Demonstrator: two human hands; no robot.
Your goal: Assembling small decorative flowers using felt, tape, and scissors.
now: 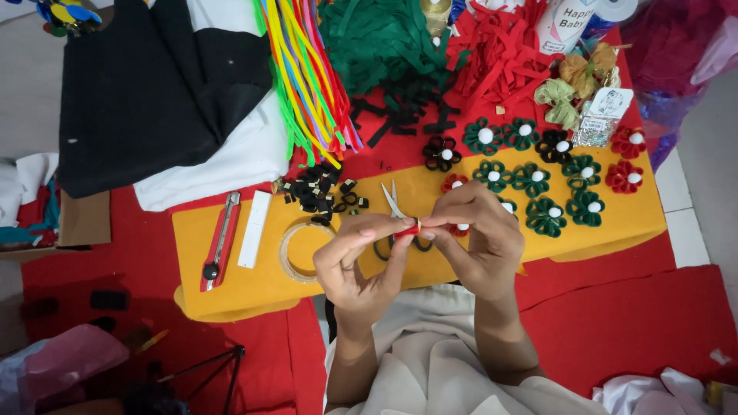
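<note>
My left hand (pixel 355 261) and my right hand (pixel 477 234) meet over a yellow felt sheet (pixel 254 280). Between their fingertips both pinch a small red felt strip (pixel 409 228), folded into a loop. Just behind the hands lie small scissors (pixel 393 201) with their blades pointing away from me. Finished felt flowers in green (pixel 544 216), red (pixel 624 176) and black (pixel 441 153), each with a white bead in the middle, lie in rows to the right.
A red utility knife (pixel 220 240), a white stick (pixel 255 228) and a clear tape roll (pixel 298 250) lie at left. Black felt loops (pixel 319 188), coloured pipe cleaners (pixel 304 77), green strips (pixel 380 38) and red strips (pixel 500 54) sit behind. Black cloth (pixel 146 84) covers the far left.
</note>
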